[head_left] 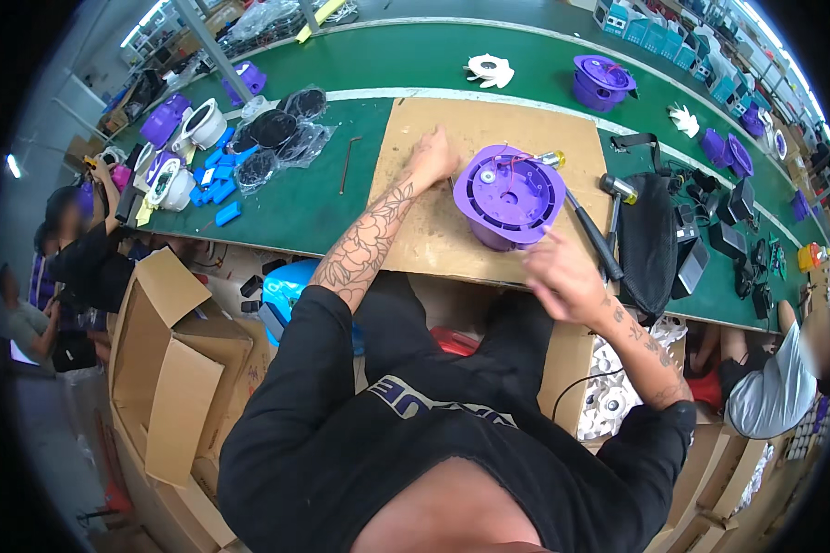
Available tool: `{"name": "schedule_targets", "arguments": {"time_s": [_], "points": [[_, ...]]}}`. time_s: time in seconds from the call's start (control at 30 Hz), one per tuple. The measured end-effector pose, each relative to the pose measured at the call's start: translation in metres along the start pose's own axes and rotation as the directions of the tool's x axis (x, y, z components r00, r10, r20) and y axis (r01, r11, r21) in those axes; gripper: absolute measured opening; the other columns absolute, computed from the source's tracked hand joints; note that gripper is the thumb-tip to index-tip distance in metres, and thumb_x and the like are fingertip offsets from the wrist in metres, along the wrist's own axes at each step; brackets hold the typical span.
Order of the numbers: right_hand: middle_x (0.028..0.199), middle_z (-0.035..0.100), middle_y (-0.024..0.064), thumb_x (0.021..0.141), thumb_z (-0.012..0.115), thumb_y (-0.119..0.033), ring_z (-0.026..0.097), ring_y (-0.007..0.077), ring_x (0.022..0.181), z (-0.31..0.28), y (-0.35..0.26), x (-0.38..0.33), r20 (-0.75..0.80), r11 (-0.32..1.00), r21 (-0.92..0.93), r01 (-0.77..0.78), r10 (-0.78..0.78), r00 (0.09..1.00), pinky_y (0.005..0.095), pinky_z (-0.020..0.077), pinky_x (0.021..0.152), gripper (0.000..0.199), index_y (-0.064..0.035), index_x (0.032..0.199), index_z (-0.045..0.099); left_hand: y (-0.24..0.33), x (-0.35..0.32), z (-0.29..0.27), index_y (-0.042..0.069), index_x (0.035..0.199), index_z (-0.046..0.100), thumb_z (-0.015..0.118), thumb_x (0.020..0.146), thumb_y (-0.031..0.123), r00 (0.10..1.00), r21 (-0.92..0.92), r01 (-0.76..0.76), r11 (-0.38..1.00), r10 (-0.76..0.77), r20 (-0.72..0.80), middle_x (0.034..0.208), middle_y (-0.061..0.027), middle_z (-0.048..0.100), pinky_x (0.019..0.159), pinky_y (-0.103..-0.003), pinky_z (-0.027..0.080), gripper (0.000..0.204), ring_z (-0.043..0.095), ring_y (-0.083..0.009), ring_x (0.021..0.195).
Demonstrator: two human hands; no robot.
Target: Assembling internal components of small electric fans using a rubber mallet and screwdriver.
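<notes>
In the head view, sits facing a green counter with a sheet of brown cardboard laid over its near edge. Has a purple tub on that cardboard, right of its middle, hollow side up, with thin red wires at its back rim. Rests the left hand on the cardboard to the left of the tub, fingers bent under and hidden — cannot tell whether clenched round anything. Holds the right hand just beside the near right side of the tub, released, fingers partly spread and a little blurred; cannot tell whether touching the rim.

Has a yellow-handled screwdriver just behind the tub, and a black tool handle slanting along its right. Shows next to these a tool with a yellow and black end, then a black bag.

To the left, shows a thin bent rod, black round covers in clear plastic and a heap of blue blocks. Beyond, on a green strip, shows a white fan and another purple tub — both well apart from the hands.
</notes>
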State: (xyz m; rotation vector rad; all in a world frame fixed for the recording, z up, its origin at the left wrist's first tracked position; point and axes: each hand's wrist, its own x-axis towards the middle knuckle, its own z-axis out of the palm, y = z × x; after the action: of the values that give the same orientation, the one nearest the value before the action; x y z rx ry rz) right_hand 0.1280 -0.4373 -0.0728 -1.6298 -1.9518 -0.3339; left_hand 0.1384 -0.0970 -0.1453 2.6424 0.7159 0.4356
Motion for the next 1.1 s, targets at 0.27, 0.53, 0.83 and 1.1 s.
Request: {"name": "schedule_targets", "arguments": {"time_s": [0.27, 0.53, 0.83, 1.1], "points": [[0.118, 0.06, 0.0239, 0.091, 0.064, -0.038, 0.058, 0.0402, 0.109, 0.001, 0.064, -0.051, -0.04, 0.558, -0.446, -0.699, 0.768, 0.639, 0.0455, 0.0493, 0.09, 0.052, 0.0011, 0.124, 0.056, -0.014, -0.015, -0.06, 0.004, 0.092, 0.066, 0.062, 0.076, 0.007, 0.998, -0.365, 0.051, 0.93, -0.033, 0.055, 0.082, -0.0187, 0.069, 0.07, -0.044, 0.053, 0.017, 0.069, -0.0314, 0.083], [0.092, 0.068, 0.0258, 0.093, 0.058, -0.039, 0.066, 0.0437, 0.088, 0.016, 0.079, -0.048, 0.122, 0.384, -0.634, -0.671, 0.907, 0.404, 0.052, 0.0527, 0.072, 0.044, -0.0007, 0.115, 0.057, 0.063, -0.083, -0.167, 0.002, 0.124, 0.052, 0.062, 0.084, -0.003, 0.944, -0.904, -0.315, 0.289, 0.193, -0.267, 0.088, -0.0034, 0.058, 0.071, -0.03, 0.053, 0.041, 0.06, -0.0116, 0.077], [0.091, 0.067, 0.0284, 0.089, 0.056, -0.024, 0.064, 0.0476, 0.089, -0.01, 0.065, -0.036, 0.125, 0.432, -0.426, -0.795, 0.899, 0.421, 0.054, 0.0517, 0.077, 0.029, 0.0039, 0.094, 0.06, 0.069, -0.086, -0.122, 0.002, 0.13, 0.05, 0.062, 0.089, 0.002, 0.949, -0.9, -0.192, 0.392, 0.308, -0.068, 0.106, -0.0088, 0.063, 0.086, -0.033, 0.055, 0.043, 0.065, -0.0164, 0.096], [0.086, 0.066, 0.0308, 0.084, 0.048, -0.005, 0.065, 0.0479, 0.085, -0.005, 0.067, -0.051, 0.1, 0.395, -0.449, -0.801, 0.914, 0.394, 0.0552, 0.0523, 0.078, 0.019, 0.0024, 0.101, 0.053, 0.091, -0.079, -0.101, -0.001, 0.132, 0.047, 0.059, 0.091, -0.002, 0.953, -0.961, -0.074, 0.267, 0.304, 0.011, 0.107, -0.0137, 0.063, 0.086, -0.033, 0.056, 0.042, 0.067, -0.0202, 0.091]]}}
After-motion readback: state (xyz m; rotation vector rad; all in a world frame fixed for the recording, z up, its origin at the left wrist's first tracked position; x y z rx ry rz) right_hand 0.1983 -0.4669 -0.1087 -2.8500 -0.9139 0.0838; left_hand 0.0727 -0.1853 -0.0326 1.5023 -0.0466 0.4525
